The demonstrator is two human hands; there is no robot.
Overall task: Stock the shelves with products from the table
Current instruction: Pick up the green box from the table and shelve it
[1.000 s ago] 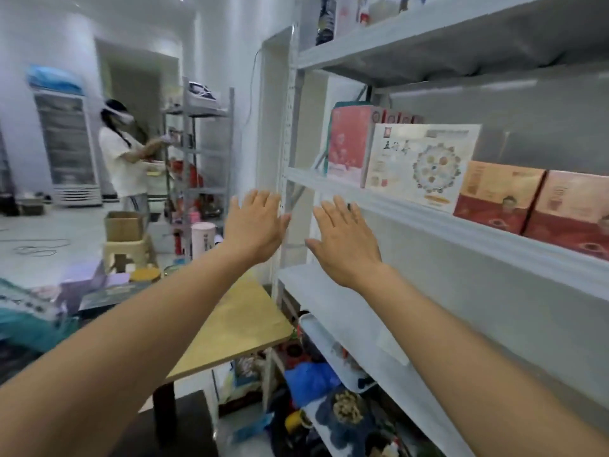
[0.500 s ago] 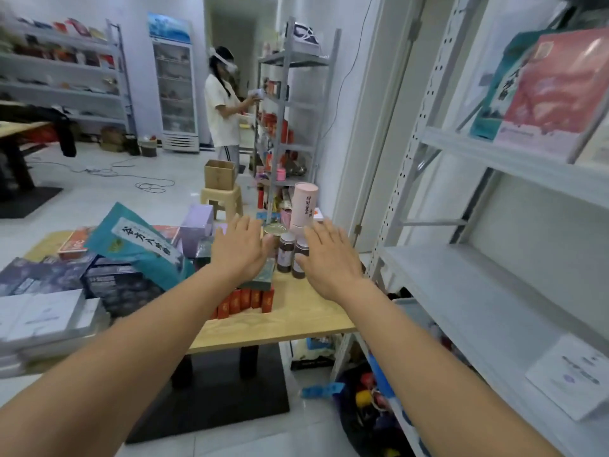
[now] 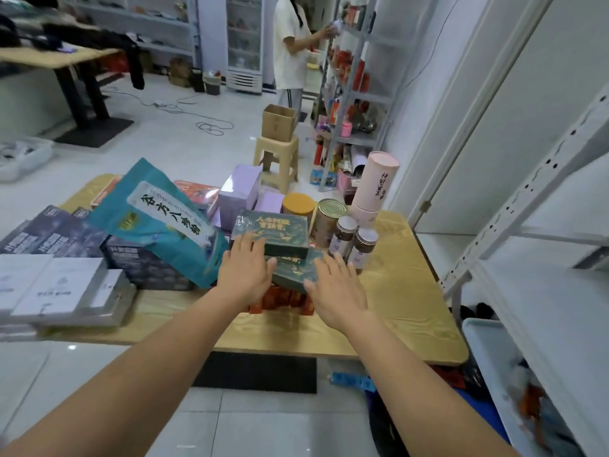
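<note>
A wooden table (image 3: 405, 311) carries many products. Two dark green boxes with gold print are stacked at its middle, the upper green box (image 3: 272, 230) behind the lower green box (image 3: 295, 272), which lies on small red packs (image 3: 280, 300). My left hand (image 3: 245, 270) hovers with straight fingers at the left side of the green boxes. My right hand (image 3: 336, 288) is spread flat over the lower box's right end. Neither hand holds anything. The white shelf (image 3: 540, 311) stands at the right.
A teal pouch (image 3: 158, 219) leans on dark boxes (image 3: 145, 265) at left, beside grey-white boxes (image 3: 62, 291). Two small jars (image 3: 354, 244), a tin can (image 3: 329, 221), a pink tube (image 3: 375, 189) and purple boxes (image 3: 239, 192) stand behind. A person (image 3: 291, 51) stocks a far rack beyond a stool (image 3: 278, 158).
My view has swung from the shelf down to the table. Both hands, still flat, have come down from the shelf to the green boxes.
</note>
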